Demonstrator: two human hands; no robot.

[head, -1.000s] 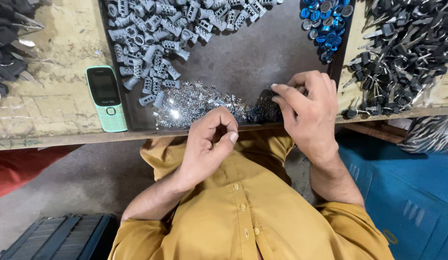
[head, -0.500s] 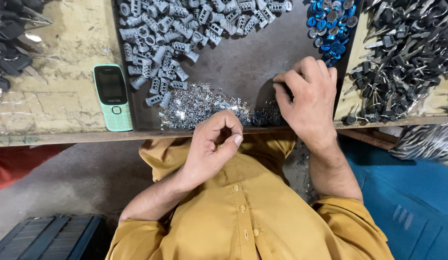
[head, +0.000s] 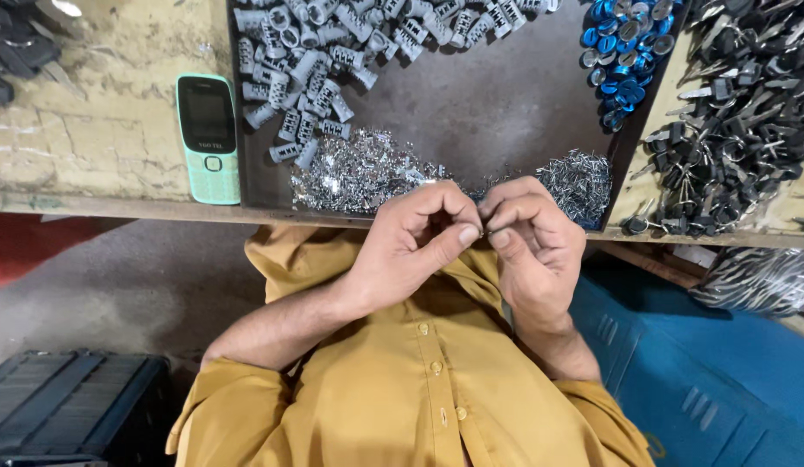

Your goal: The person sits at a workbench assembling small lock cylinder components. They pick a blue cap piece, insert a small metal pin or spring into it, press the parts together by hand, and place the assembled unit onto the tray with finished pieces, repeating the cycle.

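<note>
Both hands meet just below the counter's front edge [head: 117, 207], at the middle of the frame, over the person's mustard shirt [head: 402, 389]. The left hand [head: 415, 238] and right hand [head: 532, 251] each have their grip pinched nearly closed, fingertips touching around a tiny metal piece [head: 481, 230], too small to tell more. Open room lies at lower left, above a black crate [head: 73, 402]; a blue surface [head: 705, 363] fills the lower right. On the counter, a dark tray [head: 506, 112] holds grey cylinder parts [head: 333, 52] at top, shiny small clips [head: 359, 169] near its front edge, and blue caps [head: 622, 60] at upper right. A green phone [head: 207, 134] lies left of the tray; dark keys [head: 739, 112] lie right.
</note>
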